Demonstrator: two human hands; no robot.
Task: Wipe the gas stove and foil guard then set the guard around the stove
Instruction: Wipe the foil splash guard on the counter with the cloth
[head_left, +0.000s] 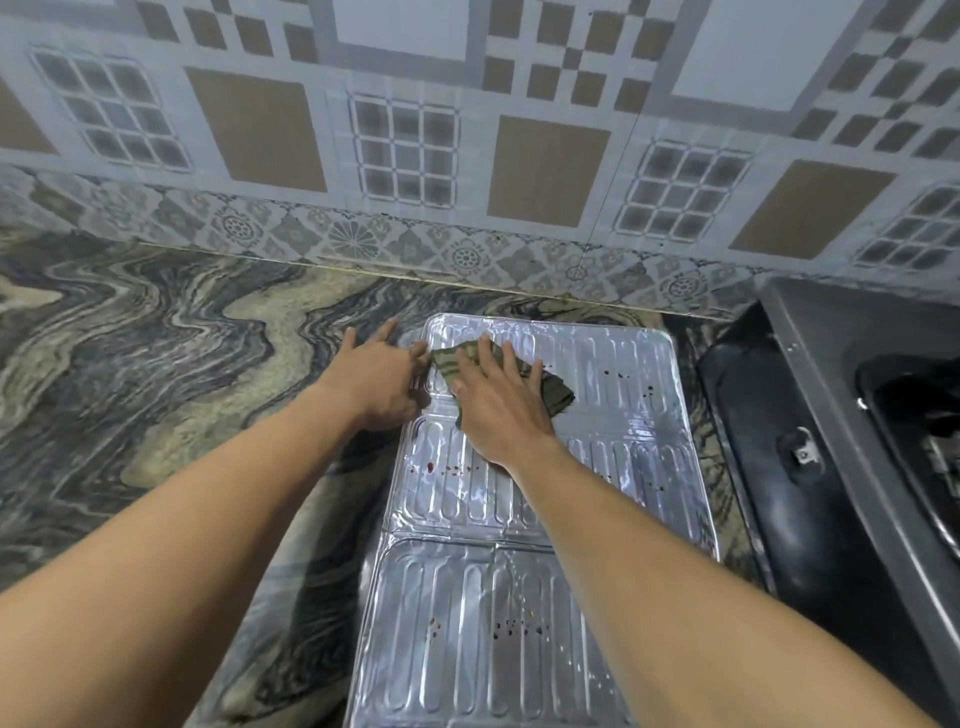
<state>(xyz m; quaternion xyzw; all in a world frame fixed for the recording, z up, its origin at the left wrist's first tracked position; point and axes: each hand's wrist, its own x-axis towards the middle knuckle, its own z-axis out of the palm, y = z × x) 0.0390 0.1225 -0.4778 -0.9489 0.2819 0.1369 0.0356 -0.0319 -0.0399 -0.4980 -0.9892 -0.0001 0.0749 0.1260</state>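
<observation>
The silver foil guard (613, 415) lies flat on the marbled counter, folded into ribbed panels with small red-brown specks on them. My right hand (498, 410) presses flat on a dark green cloth (558, 396) on the guard's far left part. My left hand (382, 382) rests at the guard's left edge, fingers spread, thumb side touching the rim. The black gas stove (810, 415) stands to the right of the guard, partly cut off by the frame.
The patterned stone counter (156, 338) spreads wide to the left. A tiled wall (467, 156) rises directly behind the guard. The stove's knob (802, 454) faces the guard's right side.
</observation>
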